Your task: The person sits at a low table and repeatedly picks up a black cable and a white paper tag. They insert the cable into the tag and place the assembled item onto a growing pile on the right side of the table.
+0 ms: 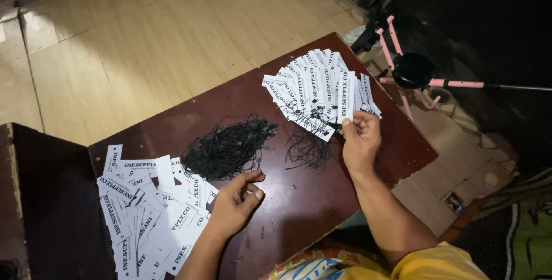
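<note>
The right hand point(361, 136) pinches a white paper tag point(347, 99) by its lower end — long axis running up away from the fingertips. The left hand point(237, 199), loosely curled, seemingly empty, rests just below the black string pile point(227, 148) — nearer it.

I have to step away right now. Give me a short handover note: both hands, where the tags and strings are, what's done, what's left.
Left hand: empty, resting by the pile of loose black strings.
Right hand: pinching a white paper tag at the edge of the strung-tag fan.
Done: that fan, its strings trailing onto the dark wooden board.
Left: the unstrung tag pile at near left.
</note>
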